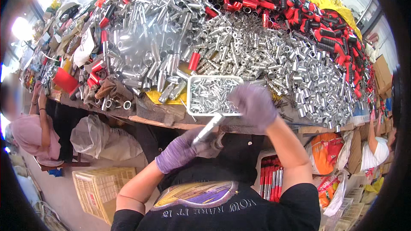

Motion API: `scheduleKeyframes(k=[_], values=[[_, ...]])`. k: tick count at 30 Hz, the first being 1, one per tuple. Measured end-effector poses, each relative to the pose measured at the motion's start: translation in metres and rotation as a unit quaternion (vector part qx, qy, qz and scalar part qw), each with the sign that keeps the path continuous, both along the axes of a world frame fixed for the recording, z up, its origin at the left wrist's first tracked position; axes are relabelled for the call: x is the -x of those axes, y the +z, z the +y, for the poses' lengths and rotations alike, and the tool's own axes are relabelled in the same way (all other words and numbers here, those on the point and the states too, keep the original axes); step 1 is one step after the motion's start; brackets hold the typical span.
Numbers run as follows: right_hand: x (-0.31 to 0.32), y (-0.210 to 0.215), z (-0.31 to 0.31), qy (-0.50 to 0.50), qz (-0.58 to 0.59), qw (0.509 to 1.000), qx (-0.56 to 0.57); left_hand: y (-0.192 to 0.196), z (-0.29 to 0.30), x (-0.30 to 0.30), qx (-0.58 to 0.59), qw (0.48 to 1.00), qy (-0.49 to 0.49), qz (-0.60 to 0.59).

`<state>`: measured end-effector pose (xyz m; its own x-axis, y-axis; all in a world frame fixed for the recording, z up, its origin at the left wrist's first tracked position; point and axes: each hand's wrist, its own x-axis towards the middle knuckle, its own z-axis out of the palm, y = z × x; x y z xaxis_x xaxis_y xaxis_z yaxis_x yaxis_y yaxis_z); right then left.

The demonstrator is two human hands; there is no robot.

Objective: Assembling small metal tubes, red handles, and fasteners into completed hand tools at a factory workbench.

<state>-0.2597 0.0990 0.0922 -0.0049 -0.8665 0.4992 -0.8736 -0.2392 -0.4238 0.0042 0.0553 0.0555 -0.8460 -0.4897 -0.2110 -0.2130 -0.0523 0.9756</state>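
The left hand (pixel 177 152), in a purple glove, is closed around a silver metal tube (pixel 208 128) and holds it slanted, with the upper end pointing to the front edge of the white tray (pixel 190 102). The right hand (pixel 254 105), also gloved, is raised at the right rim of this tray; it is blurred, so I cannot tell if its fingers hold a small piece or are only curled. To do this step well, I think the left hand should keep the tube steady and at the same slant, close to the tray, so the right hand has only a short way from the small silver parts (pixel 209 94) in the tray to the open end of the tube. It is better to take one small part at a time (they lie mixed and they are shiny, so it is easy to take two). Behind the tray lies a big heap of short silver sleeves (pixel 274 55), on the left longer silver tubes (pixel 145 25), and at the back red and black handles (pixel 299 13). The sleeves lie right up to the tray's edge and could roll into it. Two other persons sit at the far left (pixel 30 132) and far right (pixel 376 145), well apart from the hands. A yellow basket (pixel 96 188) stands on the floor on the left.
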Motion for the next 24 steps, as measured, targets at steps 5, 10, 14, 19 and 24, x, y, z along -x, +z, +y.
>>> scheduleKeyframes(k=[5, 10, 14, 19, 24], values=[[0.105, -0.003, -0.079, -0.444, 0.183, 0.868, -0.124, -0.017, 0.0, -0.003, -0.141, 0.984, 0.107, -0.003], [0.145, -0.03, -0.094, -0.42, 0.166, 0.883, -0.127, -0.02, 0.003, -0.02, -0.154, 0.978, 0.14, 0.014], [0.161, -0.033, -0.089, -0.391, 0.031, 0.918, 0.05, -0.029, 0.0, -0.03, -0.155, 0.973, 0.171, 0.011], [0.187, -0.016, -0.075, -0.268, -0.218, 0.923, 0.17, -0.028, -0.005, -0.027, -0.196, 0.963, 0.175, 0.065], [0.067, 0.058, -0.028, -0.054, -0.405, 0.911, -0.058, -0.01, -0.005, -0.015, -0.191, 0.965, 0.151, 0.1]])
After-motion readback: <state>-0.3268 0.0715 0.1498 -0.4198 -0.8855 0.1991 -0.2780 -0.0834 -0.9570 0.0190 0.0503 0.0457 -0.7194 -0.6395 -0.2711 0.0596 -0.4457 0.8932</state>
